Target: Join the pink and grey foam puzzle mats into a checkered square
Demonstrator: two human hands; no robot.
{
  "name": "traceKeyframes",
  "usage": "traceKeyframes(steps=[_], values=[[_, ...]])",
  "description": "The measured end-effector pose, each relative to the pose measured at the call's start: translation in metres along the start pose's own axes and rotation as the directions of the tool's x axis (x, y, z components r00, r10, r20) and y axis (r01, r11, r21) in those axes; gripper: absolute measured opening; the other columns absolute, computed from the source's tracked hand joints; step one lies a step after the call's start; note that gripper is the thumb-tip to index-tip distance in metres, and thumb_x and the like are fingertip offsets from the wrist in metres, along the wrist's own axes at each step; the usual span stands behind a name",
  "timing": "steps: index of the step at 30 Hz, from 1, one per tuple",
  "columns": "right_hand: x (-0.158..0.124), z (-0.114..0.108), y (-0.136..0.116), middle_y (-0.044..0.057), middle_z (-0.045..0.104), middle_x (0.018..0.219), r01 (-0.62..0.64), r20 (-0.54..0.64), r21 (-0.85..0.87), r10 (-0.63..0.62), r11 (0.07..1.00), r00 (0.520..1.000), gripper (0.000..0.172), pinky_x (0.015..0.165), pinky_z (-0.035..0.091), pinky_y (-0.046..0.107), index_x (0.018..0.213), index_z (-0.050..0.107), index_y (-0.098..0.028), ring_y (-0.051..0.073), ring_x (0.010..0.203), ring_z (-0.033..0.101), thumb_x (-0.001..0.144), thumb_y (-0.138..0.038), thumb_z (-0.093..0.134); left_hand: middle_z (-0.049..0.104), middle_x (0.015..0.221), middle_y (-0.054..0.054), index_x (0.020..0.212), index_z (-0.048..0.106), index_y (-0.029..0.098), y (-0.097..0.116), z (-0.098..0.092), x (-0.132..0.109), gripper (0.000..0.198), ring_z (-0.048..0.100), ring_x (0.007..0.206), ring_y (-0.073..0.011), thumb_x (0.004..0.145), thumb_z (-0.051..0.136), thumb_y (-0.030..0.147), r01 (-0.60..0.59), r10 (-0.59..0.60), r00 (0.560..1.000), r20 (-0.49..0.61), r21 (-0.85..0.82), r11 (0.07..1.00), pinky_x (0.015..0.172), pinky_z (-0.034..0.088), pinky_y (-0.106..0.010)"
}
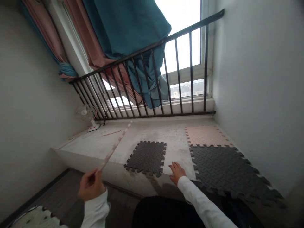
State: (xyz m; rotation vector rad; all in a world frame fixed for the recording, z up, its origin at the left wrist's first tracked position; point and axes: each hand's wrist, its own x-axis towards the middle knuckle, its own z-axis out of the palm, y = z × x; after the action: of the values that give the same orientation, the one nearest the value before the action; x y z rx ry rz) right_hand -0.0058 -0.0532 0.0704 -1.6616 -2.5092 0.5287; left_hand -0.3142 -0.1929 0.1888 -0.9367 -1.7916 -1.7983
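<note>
Pinched in my left hand (92, 185) is one end of a long, thin, pale pink toothed strip (116, 144), which looks like foam mat edging. It slants up and away over the white ledge (97, 144). My right hand (177, 172) has its fingers spread over the ledge's front part and holds nothing. Just left of it lies a dark grey foam mat tile (148, 156) with jigsaw edges, apart from the other tiles. To its right, dark grey foam tiles (220, 164) join a pink foam tile (206, 135) along the wall.
A black metal railing (142, 115) runs along the back of the ledge, before a window with teal and pink curtains (128, 28). A small white fan (93, 126) and a thin pinkish strip (111, 133) sit at the left. Below lies a dark floor (59, 193).
</note>
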Motion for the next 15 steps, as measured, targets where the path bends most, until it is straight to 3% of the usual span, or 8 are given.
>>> traceKeyframes(steps=[1, 2, 3, 4, 6, 8, 12, 15], values=[[-0.004, -0.006, 0.014, 0.008, 0.029, 0.137, -0.032, -0.03, -0.013, 0.032, 0.999, 0.999, 0.055, 0.096, 0.03, 0.04, 0.121, 0.041, -0.02, 0.023, 0.126, 0.02, 0.067, -0.025, 0.047, 0.059, 0.066, 0.0, 0.074, 0.054, 0.018, 0.005, 0.025, -0.013, 0.023, 0.054, 0.061, -0.013, 0.067, 0.052, 0.04, -0.049, 0.047, 0.998, 0.05, 0.036, 0.998, 0.056, 0.045, -0.024], [-0.009, -0.014, 0.029, 0.007, 0.03, 0.137, -0.07, -0.053, -0.044, 0.068, 0.997, 0.996, 0.053, 0.096, 0.029, 0.038, 0.121, 0.041, -0.021, 0.023, 0.126, 0.021, 0.068, -0.024, 0.046, 0.059, 0.068, 0.0, 0.075, 0.055, 0.018, 0.009, 0.049, -0.027, 0.021, 0.054, 0.063, -0.0128, 0.07, 0.05, 0.038, -0.107, 0.085, 0.975, 0.206, 0.098, 0.989, 0.059, 0.045, -0.023], [-0.013, -0.022, 0.045, 0.007, 0.032, 0.136, -0.12, -0.069, -0.083, 0.115, 0.989, 0.991, 0.052, 0.097, 0.029, 0.037, 0.12, 0.042, -0.021, 0.022, 0.126, 0.021, 0.069, -0.024, 0.046, 0.061, 0.071, -0.001, 0.077, 0.055, 0.018, 0.012, 0.071, -0.042, 0.019, 0.055, 0.065, -0.0121, 0.072, 0.048, 0.035, -0.167, 0.078, 0.908, 0.412, 0.184, 0.969, 0.062, 0.045, -0.022], [-0.018, -0.03, 0.062, 0.006, 0.032, 0.136, -0.181, -0.084, -0.122, 0.172, 0.976, 0.982, 0.051, 0.097, 0.029, 0.036, 0.12, 0.043, -0.022, 0.021, 0.126, 0.022, 0.069, -0.023, 0.046, 0.062, 0.076, -0.001, 0.08, 0.055, 0.019, 0.015, 0.091, -0.058, 0.015, 0.056, 0.071, -0.0113, 0.073, 0.046, 0.029, -0.233, 0.0, 0.787, 0.616, 0.297, 0.926, 0.067, 0.044, -0.021], [-0.029, -0.045, 0.099, 0.008, 0.033, 0.135, -0.316, -0.106, -0.185, 0.3, 0.931, 0.948, 0.049, 0.096, 0.03, 0.038, 0.119, 0.044, -0.022, 0.022, 0.125, 0.023, 0.07, -0.022, 0.046, 0.064, 0.089, -0.002, 0.089, 0.054, 0.02, 0.015, 0.122, -0.086, 0.017, 0.057, 0.083, -0.0112, 0.074, 0.045, 0.02, -0.41, -0.27, 0.457, 0.848, 0.47, 0.782, 0.073, 0.042, -0.02], [-0.041, -0.057, 0.139, 0.012, 0.034, 0.133, -0.433, -0.114, -0.217, 0.418, 0.875, 0.901, 0.049, 0.093, 0.032, 0.043, 0.119, 0.043, -0.02, 0.025, 0.124, 0.025, 0.07, -0.022, 0.046, 0.065, 0.091, -0.005, 0.089, 0.055, 0.019, 0.01, 0.137, -0.105, 0.021, 0.058, 0.086, -0.0149, 0.07, 0.049, 0.015, -0.478, -0.409, 0.303, 0.861, 0.508, 0.716, 0.072, 0.043, -0.022], [-0.064, -0.061, 0.226, 0.015, 0.044, 0.125, -0.633, -0.07, -0.293, 0.644, 0.717, 0.762, 0.054, 0.089, 0.035, 0.048, 0.121, 0.042, -0.024, 0.028, 0.118, 0.037, 0.068, -0.033, 0.05, 0.062, 0.101, -0.015, 0.102, 0.052, 0.015, 0.001, 0.143, -0.118, 0.033, 0.056, 0.096, -0.0229, 0.069, 0.049, 0.011, -0.52, -0.48, 0.231, 0.846, 0.524, 0.675, 0.075, 0.043, -0.03], [-0.074, -0.046, 0.284, 0.021, 0.048, 0.118, -0.684, -0.066, -0.319, 0.705, 0.656, 0.706, 0.061, 0.091, 0.033, 0.05, 0.121, 0.044, -0.022, 0.031, 0.112, 0.043, 0.064, -0.042, 0.053, 0.059, 0.106, -0.016, 0.108, 0.049, 0.017, 0.003, 0.143, -0.12, 0.038, 0.054, 0.1, -0.0255, 0.07, 0.048, 0.014, -0.568, -0.484, 0.187, 0.855, 0.496, 0.656, 0.078, 0.043, -0.035]])
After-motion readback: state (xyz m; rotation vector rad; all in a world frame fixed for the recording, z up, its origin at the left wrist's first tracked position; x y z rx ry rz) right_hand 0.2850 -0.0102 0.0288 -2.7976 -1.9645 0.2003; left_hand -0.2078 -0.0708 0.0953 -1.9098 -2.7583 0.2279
